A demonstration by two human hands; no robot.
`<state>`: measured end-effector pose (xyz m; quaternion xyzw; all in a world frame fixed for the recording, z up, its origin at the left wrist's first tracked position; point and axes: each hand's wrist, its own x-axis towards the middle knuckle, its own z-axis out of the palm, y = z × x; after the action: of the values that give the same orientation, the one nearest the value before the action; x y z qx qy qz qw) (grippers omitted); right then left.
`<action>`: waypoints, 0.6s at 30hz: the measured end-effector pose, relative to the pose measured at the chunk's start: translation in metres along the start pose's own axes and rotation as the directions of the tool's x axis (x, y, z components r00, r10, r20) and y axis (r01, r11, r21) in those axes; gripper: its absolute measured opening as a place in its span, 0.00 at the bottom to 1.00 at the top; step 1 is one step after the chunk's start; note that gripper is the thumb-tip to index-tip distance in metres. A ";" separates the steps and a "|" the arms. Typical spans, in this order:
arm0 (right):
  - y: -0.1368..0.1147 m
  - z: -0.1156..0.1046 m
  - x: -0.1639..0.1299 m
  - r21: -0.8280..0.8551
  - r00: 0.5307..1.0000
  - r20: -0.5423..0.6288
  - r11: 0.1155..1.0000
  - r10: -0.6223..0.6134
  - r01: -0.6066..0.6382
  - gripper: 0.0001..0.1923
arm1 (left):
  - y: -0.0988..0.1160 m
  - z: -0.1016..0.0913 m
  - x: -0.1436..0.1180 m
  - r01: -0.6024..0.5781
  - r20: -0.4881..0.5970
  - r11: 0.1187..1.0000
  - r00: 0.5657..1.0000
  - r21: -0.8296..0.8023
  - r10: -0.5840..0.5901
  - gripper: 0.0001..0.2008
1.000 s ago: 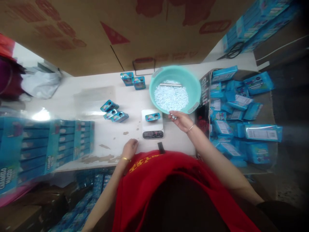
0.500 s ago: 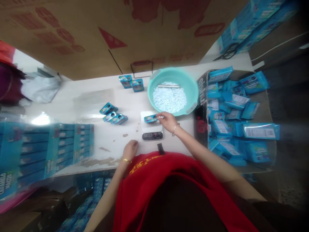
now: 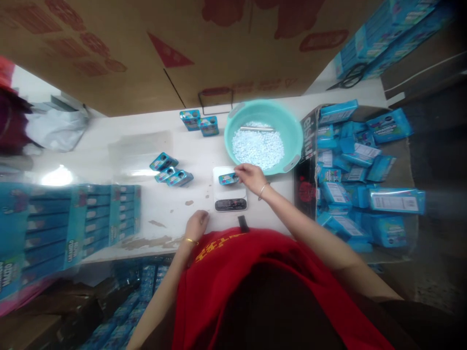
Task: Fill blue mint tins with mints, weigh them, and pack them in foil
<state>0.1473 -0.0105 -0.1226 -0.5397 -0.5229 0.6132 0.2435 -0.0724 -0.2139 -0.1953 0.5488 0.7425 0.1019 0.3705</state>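
A small blue candy box lies on the white platform of a kitchen scale with a dark display strip. My right hand is over the box's right end, thumb and fingertips pinched together; whatever is between them is too small to make out. Right behind this hand stands a turquoise basin of small pale pellets, with a metal rod-like tool lying on them. My left hand rests on the table's near side, left of the scale, its fingers curled with nothing seen in them.
Several blue boxes stand left of the scale, and two more near the back. A carton full of blue packs is on the right. Display boxes line the left. Scissors lie at back right; a large cardboard box borders the back.
My right hand has shifted slightly left and up, its fingertips still at the box's right end. My left hand stays put. The whole view has shifted a little.
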 end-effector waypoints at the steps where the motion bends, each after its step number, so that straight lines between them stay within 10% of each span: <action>1: 0.000 -0.005 0.002 0.175 0.994 -0.017 0.979 0.107 -0.103 0.06 | 0.000 0.000 0.001 -0.007 -0.003 1.000 1.000 0.000 0.007 0.11; 7: 0.004 -0.053 0.003 0.654 0.935 -0.088 0.728 0.344 -0.206 0.04 | -0.003 -0.002 0.003 -0.002 0.007 1.000 1.000 0.021 0.002 0.10; 12: 0.015 -0.066 -0.010 0.492 0.954 -0.142 0.855 0.265 -0.164 0.05 | -0.001 -0.001 0.004 -0.006 0.025 0.999 1.000 0.031 0.005 0.11; 18: 0.019 -0.030 -0.014 0.050 1.000 -0.029 0.999 -0.006 0.008 0.11 | 0.005 -0.001 0.008 -0.020 0.034 0.999 0.999 0.031 0.019 0.11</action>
<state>0.1837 -0.0178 -0.1302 -0.5404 -0.5057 0.6173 0.2667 -0.0704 -0.2045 -0.1959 0.5635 0.7321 0.0846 0.3732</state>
